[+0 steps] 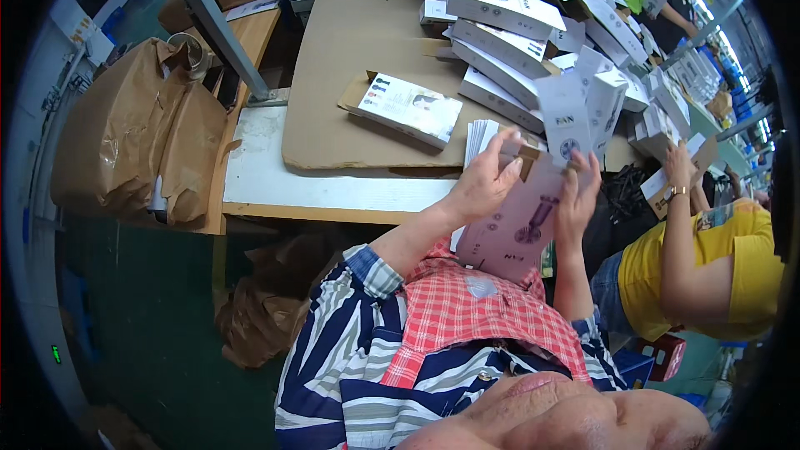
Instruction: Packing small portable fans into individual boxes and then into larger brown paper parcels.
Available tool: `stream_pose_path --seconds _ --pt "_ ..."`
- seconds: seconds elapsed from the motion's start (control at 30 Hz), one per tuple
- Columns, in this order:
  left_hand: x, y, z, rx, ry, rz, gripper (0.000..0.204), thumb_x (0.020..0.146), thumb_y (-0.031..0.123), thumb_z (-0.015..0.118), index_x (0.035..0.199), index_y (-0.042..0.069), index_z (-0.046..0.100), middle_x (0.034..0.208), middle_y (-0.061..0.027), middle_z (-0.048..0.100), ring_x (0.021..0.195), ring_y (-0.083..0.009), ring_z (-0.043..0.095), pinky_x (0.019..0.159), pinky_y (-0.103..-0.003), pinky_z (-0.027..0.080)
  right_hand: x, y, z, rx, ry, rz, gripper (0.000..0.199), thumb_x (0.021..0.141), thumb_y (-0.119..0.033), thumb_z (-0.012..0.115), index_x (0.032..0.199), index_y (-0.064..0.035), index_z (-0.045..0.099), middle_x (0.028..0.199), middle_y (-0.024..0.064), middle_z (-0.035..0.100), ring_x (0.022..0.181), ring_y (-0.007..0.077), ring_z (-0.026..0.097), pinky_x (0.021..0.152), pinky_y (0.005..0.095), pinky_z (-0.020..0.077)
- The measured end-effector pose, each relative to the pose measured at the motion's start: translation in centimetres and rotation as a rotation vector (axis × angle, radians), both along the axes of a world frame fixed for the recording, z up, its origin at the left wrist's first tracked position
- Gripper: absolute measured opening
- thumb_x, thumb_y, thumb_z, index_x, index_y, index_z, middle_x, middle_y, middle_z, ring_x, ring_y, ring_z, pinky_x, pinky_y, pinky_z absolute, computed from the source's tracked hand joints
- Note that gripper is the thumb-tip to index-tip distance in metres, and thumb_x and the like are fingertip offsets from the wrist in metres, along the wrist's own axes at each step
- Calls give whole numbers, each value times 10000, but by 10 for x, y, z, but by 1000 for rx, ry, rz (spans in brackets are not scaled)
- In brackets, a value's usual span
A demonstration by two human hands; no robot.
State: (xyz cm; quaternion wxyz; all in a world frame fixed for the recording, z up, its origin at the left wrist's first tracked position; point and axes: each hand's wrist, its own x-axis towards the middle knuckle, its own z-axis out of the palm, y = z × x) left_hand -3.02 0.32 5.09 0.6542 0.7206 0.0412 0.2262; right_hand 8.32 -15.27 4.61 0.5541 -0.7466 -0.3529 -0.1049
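A carton (518,229) printed with a picture of a small fan is held upright against my apron. My left hand (487,183) grips its upper left edge, fingers curled at the open top. Along the right side, my right hand (577,200) holds the carton, its fingers near the raised end flap (565,112). Brown inner card shows at the opening; what lies inside is hidden. Just beyond my left hand is a stack of white folded papers (479,140). A white carton (408,110) with one end flap open lies on the cardboard sheet to the left.
Several white cartons (504,10) are piled at the back on the cardboard sheet (358,42). At left stand a metal post (215,21) and a large brown paper-wrapped bundle (125,133). A co-worker in a yellow shirt (700,267) works close on my right, near dark cables (625,192).
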Motion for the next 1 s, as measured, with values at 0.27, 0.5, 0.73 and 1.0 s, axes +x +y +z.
stream_pose_path --seconds 0.27,0.5,0.73,1.0 --pt "14 3 -33 564 31 458 684 901 262 528 1406 -1 150 1396 -323 166 1288 -465 229 1047 -485 250 4 -5 -13 -1 175 99 520 943 -125 476 1376 47 243 1332 193 411 1166 229 460 961 300 357" --pt "-12 2 -5 -248 23 -55 338 895 186 579 1186 29 507 1019 -130 592 933 -169 573 807 -299 464 -17 -48 0 63 429 315 251 950 -136 482 1096 60 541 957 75 601 864 95 545 751 212 416" --pt "-14 -15 26 -164 -87 -316 268 902 101 463 1153 10 477 1006 -85 583 938 -115 549 819 -244 440 -35 -25 12 286 150 322 613 901 -503 471 1182 42 476 1103 151 550 1069 221 496 939 343 362" --pt "7 -32 -6 -291 -148 -200 439 844 112 421 1262 -5 355 1187 -125 457 1115 -172 441 997 -320 323 -15 -18 15 167 779 392 257 905 -112 507 1126 17 532 1052 86 596 949 139 558 843 265 438"
